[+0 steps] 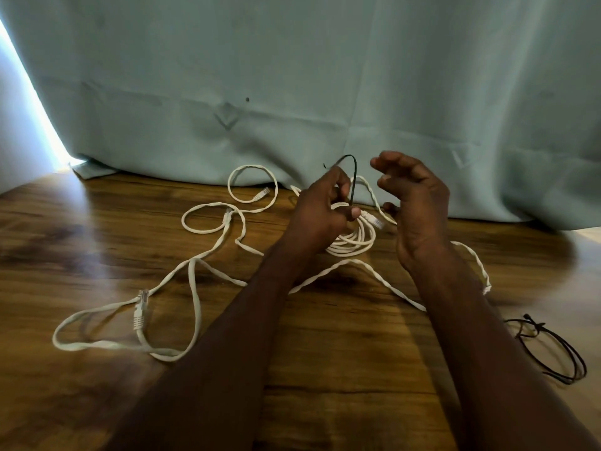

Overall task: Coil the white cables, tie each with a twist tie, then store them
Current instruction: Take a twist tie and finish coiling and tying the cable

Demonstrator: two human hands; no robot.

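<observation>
1. Fingers of left hand (320,209) curl round coiled white cable (353,237) w/ black twist tie (353,177) arcing above; right hand (418,203) hovers just beside, fingers loosely curled, holding nothing.
2. Spare black ties (553,349) lie nearer, at right on glossy wood-grain table (97,239).
3. Coil looks light, springy; best pinched where loops cross.
4. Loose flat white cables (195,281) sprawl left, limp, plug-ended, toward pale curtain (292,76).

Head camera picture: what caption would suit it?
Left hand holds a coiled white cable and black twist tie; right hand hovers open.
</observation>
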